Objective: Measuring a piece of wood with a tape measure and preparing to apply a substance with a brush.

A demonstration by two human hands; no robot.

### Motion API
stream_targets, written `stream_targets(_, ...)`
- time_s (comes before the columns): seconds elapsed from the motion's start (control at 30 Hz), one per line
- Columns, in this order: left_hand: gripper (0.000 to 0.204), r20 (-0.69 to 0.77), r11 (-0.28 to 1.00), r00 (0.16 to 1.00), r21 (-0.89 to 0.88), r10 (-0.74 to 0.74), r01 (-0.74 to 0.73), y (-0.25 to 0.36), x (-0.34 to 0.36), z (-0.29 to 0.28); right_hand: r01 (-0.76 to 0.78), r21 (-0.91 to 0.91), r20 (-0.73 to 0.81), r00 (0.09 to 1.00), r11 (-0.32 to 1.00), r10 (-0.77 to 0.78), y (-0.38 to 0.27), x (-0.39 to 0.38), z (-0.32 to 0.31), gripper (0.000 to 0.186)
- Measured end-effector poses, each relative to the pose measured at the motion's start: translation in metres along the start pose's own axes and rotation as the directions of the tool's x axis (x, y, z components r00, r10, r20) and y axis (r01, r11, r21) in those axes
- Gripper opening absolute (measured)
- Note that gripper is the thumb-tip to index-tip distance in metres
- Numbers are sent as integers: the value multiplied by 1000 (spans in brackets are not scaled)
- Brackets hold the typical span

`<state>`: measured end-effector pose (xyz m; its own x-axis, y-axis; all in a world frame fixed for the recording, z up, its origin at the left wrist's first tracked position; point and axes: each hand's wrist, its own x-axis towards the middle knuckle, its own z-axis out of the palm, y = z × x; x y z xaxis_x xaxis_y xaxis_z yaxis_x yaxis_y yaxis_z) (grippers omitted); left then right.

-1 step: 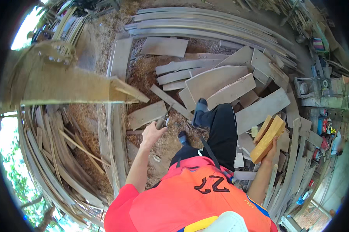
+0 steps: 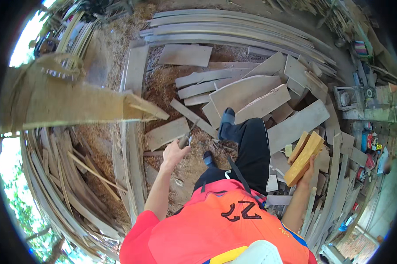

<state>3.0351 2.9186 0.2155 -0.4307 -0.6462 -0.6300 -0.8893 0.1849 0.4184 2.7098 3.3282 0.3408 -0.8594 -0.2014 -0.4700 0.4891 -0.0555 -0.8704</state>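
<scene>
My left hand (image 2: 175, 154) is closed around a hand tool (image 2: 184, 140) with a thick dark grip and a thin metal shaft that points away from me. Its exact kind is too small to make out. Off to my right, my right hand (image 2: 308, 170) grips a yellowish wooden block (image 2: 305, 160) from its outer side. A second, thinner wooden piece (image 2: 298, 148) lies along the block's left side; whether the same fingers hold it is hidden. My feet, in dark footwear (image 2: 227, 123), are on the ground between the two hands.
Cut boards (image 2: 246, 94) lie piled ahead of my feet, with long planks (image 2: 233, 28) stacked beyond. A large timber (image 2: 75, 97) juts in from the left, above curved offcuts (image 2: 60, 171). Wood shavings cover the ground. A cluttered bench (image 2: 361, 115) stands at the right.
The view has tilted slightly, so the large timber at the left sits a little lower in the picture. Both hands keep their holds, nearly in the same places.
</scene>
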Motion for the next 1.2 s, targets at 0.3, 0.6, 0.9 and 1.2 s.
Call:
stream_targets(0.3,43,2,1000,1000,-10,-2,2,163,163,-85,-240,-93,83,965,966,248,-37,171,108,82)
stream_targets(0.6,52,-80,994,997,110,16,-7,376,286,-227,-331,-182,151,921,926,359,-198,389,221,80)
stream_targets(0.9,46,193,897,981,-433,-9,93,452,322,-320,-258,-23,125,958,966,259,-323,465,333,68)
stream_targets(1.2,35,101,642,991,-755,-83,131,475,471,-458,-76,55,16,997,996,76,-343,598,440,78)
